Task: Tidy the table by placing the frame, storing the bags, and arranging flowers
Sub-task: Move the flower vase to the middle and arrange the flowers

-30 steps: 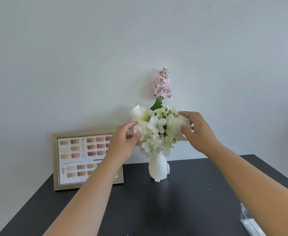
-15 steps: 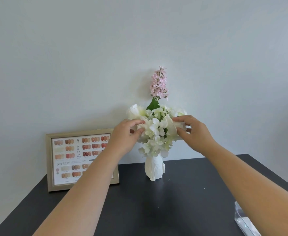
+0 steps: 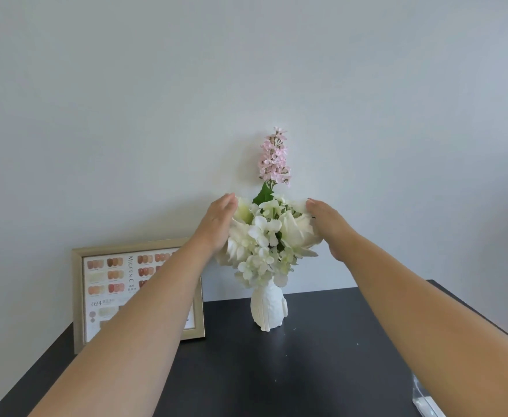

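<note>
White flowers (image 3: 269, 236) between cupped hands

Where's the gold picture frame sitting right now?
In the head view the gold-edged picture frame with the nail-colour chart stands at the back left of the dark table, against the wall, left of the white ceramic vase; the left forearm partly hides it.
</note>
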Tool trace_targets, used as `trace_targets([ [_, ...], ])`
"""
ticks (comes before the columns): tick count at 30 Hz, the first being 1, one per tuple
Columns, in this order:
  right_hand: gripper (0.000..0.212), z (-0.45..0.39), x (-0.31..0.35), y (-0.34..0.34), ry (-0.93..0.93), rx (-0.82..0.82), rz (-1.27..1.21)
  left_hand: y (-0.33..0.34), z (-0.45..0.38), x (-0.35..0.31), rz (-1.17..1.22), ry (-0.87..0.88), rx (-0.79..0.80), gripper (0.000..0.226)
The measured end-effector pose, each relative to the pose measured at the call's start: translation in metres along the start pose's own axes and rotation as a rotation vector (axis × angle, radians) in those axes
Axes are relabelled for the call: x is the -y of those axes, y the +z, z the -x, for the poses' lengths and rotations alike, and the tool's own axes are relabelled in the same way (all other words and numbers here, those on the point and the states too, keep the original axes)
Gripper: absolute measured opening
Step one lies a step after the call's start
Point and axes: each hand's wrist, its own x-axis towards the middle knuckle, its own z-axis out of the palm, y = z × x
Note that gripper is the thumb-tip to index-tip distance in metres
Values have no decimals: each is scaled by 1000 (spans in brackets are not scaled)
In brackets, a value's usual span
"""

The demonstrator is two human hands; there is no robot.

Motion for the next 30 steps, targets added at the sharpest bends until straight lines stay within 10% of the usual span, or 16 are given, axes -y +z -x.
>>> trace_targets([
  [12,18,-15,22,-2,-136,26,236,-2,20,5,1,66,29,66],
  [20,48,-51,82,23,-60,-31,448,-1,37,10,102,61,2,59],
  [30,19,-76,86,57,12,48,516,-4,41,5,89,88,35,57],
])
